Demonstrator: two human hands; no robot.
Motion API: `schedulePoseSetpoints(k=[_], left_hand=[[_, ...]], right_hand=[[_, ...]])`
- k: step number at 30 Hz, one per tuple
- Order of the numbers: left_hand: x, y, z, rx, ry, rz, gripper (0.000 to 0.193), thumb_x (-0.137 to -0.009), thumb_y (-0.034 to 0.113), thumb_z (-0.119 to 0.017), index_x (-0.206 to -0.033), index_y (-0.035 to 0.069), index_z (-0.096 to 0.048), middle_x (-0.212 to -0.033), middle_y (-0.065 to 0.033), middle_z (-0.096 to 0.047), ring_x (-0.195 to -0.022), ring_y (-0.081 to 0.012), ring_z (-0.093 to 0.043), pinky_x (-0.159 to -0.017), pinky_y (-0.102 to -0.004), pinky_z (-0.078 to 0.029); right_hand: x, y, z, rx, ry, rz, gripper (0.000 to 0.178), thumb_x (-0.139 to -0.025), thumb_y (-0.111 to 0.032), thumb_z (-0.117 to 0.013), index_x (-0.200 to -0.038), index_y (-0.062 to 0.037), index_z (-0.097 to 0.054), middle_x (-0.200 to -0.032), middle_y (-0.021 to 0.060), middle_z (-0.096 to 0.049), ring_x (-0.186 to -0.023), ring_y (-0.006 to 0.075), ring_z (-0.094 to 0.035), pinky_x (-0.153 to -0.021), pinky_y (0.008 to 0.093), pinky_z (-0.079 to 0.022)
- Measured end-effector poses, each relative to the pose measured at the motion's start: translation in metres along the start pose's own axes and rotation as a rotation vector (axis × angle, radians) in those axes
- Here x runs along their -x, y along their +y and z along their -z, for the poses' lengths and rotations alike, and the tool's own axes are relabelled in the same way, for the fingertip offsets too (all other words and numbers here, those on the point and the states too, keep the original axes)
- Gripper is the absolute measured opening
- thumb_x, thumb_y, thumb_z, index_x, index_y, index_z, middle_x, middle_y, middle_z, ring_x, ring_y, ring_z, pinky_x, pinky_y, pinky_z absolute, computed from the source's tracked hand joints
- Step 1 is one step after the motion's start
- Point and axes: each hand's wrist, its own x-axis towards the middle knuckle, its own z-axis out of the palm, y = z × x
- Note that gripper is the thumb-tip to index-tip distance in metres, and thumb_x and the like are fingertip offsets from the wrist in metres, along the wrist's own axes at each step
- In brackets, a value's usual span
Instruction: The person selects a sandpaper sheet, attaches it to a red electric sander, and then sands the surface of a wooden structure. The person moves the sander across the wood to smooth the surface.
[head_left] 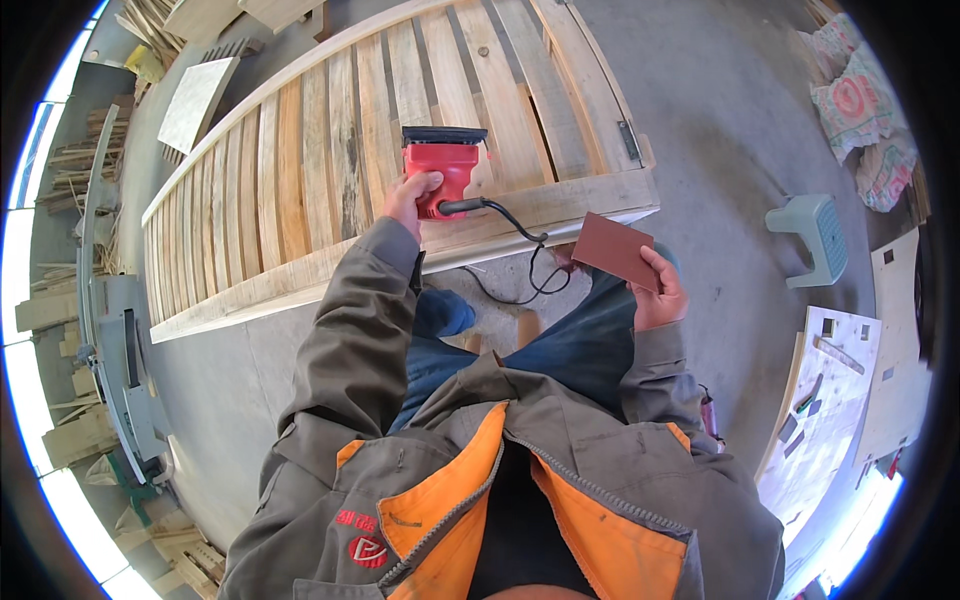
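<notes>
My left hand grips red sander on slatted wooden frame — right hand pinches sandpaper sheet just off frame's near edge.

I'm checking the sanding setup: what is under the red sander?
The red sander, gripped by the left hand, sits on the slatted wooden frame. The slats directly beneath it and its sanding face are covered. The right hand holds a reddish-brown sandpaper sheet.

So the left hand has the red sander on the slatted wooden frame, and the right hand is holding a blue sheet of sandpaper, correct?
Not quite: the sheet of sandpaper in the right hand is reddish-brown, not blue, as the head view shows. The rest holds: the left hand grips the red sander on the slatted wooden frame.
</notes>
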Motion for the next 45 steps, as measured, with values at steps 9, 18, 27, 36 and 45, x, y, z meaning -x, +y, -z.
schedulePoseSetpoints(k=[9, 18, 27, 36, 45], left_hand=[[-0.001, -0.003, 0.009, -0.095, -0.046, 0.014, 0.03, -0.087, 0.017, -0.069, -0.112, 0.0, -0.069, -0.102, -0.0087, -0.073, -0.088, -0.0177, -0.071, -0.081, -0.0328, -0.059], [-0.011, -0.002, 0.032, -0.086, 0.109, 0.054, 0.022, -0.091, 0.024, -0.07, -0.102, 0.004, -0.071, -0.09, -0.0027, -0.07, -0.076, -0.013, -0.064, -0.073, -0.0294, -0.051], [-0.017, -0.02, 0.039, -0.003, 0.172, 0.029, 0.032, -0.091, 0.033, -0.074, -0.094, 0.0, -0.073, -0.081, -0.0017, -0.068, -0.071, -0.0109, -0.06, -0.067, -0.0256, -0.046], [-0.005, -0.007, 0.036, -0.035, 0.217, -0.048, 0.042, -0.093, 0.034, -0.074, -0.108, -0.005, -0.071, -0.094, -0.0069, -0.071, -0.085, -0.0135, -0.065, -0.077, -0.0264, -0.051], [0.107, 0.05, -0.006, -0.828, 0.328, -0.835, 0.053, -0.087, 0.015, -0.081, -0.131, -0.005, -0.06, -0.125, -0.0166, -0.066, -0.108, -0.0246, -0.066, -0.095, -0.0335, -0.053]], right_hand=[[-0.024, -0.055, -0.034, 0.008, -0.016, -0.025, 0.027, -0.1, -0.015, -0.072, -0.12, 0.0025, -0.069, -0.096, 0.0078, -0.072, -0.08, 0.0119, -0.065, -0.076, 0.027, -0.054], [-0.074, -0.084, -0.081, -0.104, -0.043, -0.003, 0.019, -0.1, -0.019, -0.071, -0.102, -0.0003, -0.07, -0.078, 0.0033, -0.066, -0.068, 0.01, -0.058, -0.065, 0.0267, -0.047], [-0.129, -0.079, -0.138, -0.383, -0.12, -0.18, 0.018, -0.097, -0.018, -0.074, -0.098, 0.0002, -0.072, -0.073, -0.0005, -0.06, -0.058, 0.0099, -0.052, -0.057, 0.0276, -0.043], [-0.125, -0.092, -0.157, -0.344, -0.12, -0.281, 0.014, -0.098, -0.013, -0.072, -0.099, 0.0009, -0.072, -0.074, -0.0003, -0.06, -0.056, 0.0096, -0.048, -0.057, 0.029, -0.044], [-0.081, -0.132, -0.165, -0.021, -0.121, -0.033, 0.018, -0.095, -0.015, -0.076, -0.103, 0.0007, -0.073, -0.075, -0.0007, -0.064, -0.059, 0.0059, -0.051, -0.055, 0.0242, -0.041]])
